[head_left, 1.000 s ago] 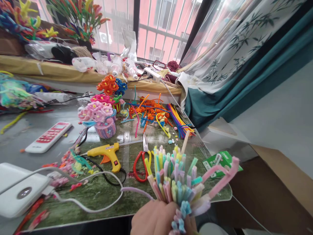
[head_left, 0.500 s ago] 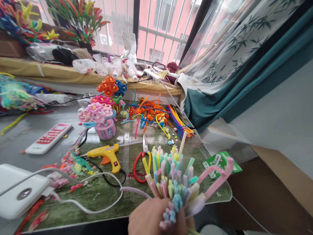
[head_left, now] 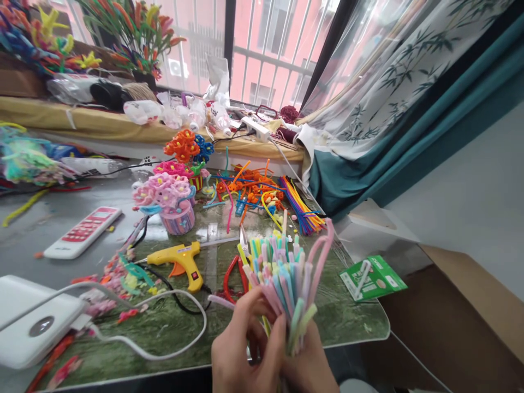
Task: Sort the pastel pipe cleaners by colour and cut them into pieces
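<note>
pastel bundle: fuzzy stems (head_left: pixel 282 273) in both hands, toward five o'clock in the view, by the near edge of the surface (head_left: pixel 360 326); tips fan toward twelve.
left hand (head_left: pixel 242 345): thumb and fingers pinching stems on the bundle's seven o'clock side.
right hand (head_left: pixel 313 361): seems wrapped round the lower stems at five o'clock; its fingers are mostly hidden.
handling: likely light, soft and bendy, not slippery; loose stems could splay or kink.
best hold: low, where the stems crowd together, with an even, gentle squeeze.
scissors (head_left: pixel 226 279): just beside the bundle, at nine o'clock, partly covered.
glue gun (head_left: pixel 184 262): at nine o'clock, farther off.
green packet (head_left: pixel 370 279): at three o'clock, apart.
</note>
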Demonstrator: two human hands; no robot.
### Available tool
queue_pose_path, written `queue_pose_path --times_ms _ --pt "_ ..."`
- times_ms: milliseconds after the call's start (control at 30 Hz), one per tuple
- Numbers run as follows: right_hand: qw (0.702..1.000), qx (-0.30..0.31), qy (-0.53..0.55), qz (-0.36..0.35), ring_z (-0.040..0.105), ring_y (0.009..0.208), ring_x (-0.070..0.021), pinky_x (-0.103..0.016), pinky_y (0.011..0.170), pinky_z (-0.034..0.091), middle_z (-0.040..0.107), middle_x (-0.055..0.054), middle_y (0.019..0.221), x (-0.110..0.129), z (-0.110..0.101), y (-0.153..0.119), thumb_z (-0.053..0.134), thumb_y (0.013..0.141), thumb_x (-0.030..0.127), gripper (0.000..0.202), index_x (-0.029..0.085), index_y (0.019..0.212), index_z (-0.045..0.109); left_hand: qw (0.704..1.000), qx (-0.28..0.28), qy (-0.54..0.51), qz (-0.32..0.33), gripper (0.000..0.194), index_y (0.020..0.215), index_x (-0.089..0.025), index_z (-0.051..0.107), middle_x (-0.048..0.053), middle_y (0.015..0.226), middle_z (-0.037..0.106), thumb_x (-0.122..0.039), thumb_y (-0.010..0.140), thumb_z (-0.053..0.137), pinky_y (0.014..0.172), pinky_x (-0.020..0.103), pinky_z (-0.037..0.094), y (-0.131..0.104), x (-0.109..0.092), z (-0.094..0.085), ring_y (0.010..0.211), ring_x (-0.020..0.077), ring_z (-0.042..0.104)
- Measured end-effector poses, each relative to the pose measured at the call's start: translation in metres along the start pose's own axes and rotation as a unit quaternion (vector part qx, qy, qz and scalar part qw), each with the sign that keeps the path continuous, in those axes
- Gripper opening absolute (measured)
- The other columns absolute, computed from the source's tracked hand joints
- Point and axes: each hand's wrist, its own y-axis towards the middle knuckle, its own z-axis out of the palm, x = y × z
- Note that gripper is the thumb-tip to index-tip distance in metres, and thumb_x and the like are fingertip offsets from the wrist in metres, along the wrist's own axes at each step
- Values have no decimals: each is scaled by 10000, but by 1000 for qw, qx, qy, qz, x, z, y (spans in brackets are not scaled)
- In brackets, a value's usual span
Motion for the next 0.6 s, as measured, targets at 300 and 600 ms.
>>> queue_pose_path --times_ms 300,600 --pt "981 66 157 94 672 707 -210 -285 662 534 719 -16 756 23 -8 45 898 543 265 547 154 1034 686 996 9 59 64 362 1266 -234 525 37 1014 714 -225 905 510 472 211 488 5 25 9 492 86 575" --pt "940 11 314 136 648 660 -185 -266 643 505 687 15 715 42 22 54 845 566 202 391 178 917 673 985 -26 134 109 337 1257 -223 561 90 1073 703 -261 925 511 718 300 554 17 46 4 794 183 679"
